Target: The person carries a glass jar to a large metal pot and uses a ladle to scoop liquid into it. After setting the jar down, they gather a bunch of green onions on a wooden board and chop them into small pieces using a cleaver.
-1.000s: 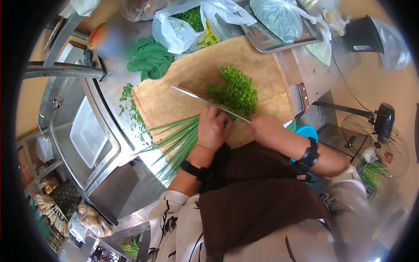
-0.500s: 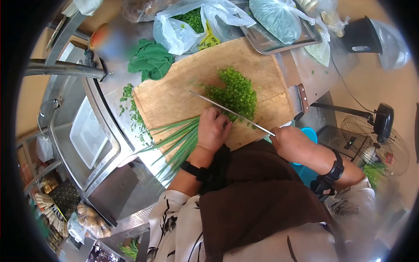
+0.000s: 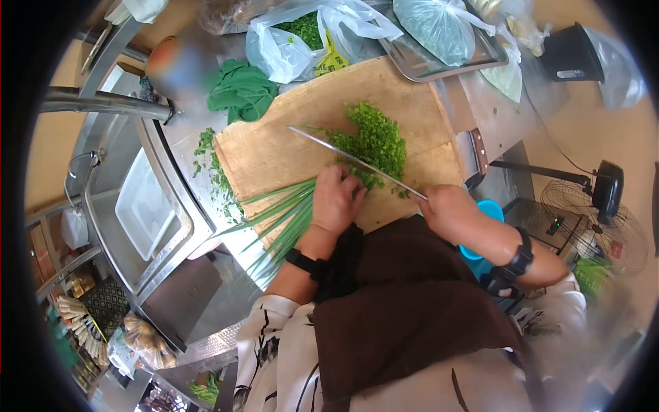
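My left hand [image 3: 336, 199] is closed over the ends of a bunch of green onions [image 3: 281, 216], pressing them to the wooden cutting board [image 3: 264, 154]. Their long leaves fan out to the left, past the board's edge. In my right hand [image 3: 443, 209] is the handle of a knife [image 3: 357, 161], seen almost edge-on. Its blade slants up and left just beyond my left fingers, between them and the heap. Chopped green onion [image 3: 377, 141] is piled on the board behind the blade. The knife's handle is hidden in my fist.
A green cloth [image 3: 241, 90] lies by the board's far left corner. Behind are a plastic bag of chopped greens [image 3: 302, 31] and a metal tray [image 3: 419, 72]. A second knife, a cleaver [image 3: 478, 151], rests at the right. A sink [image 3: 147, 206] is at left, a fan [image 3: 604, 192] at right.
The knife and my right hand have shifted slightly up and left. My left hand still presses the green onions. The whole view has tilted a little.
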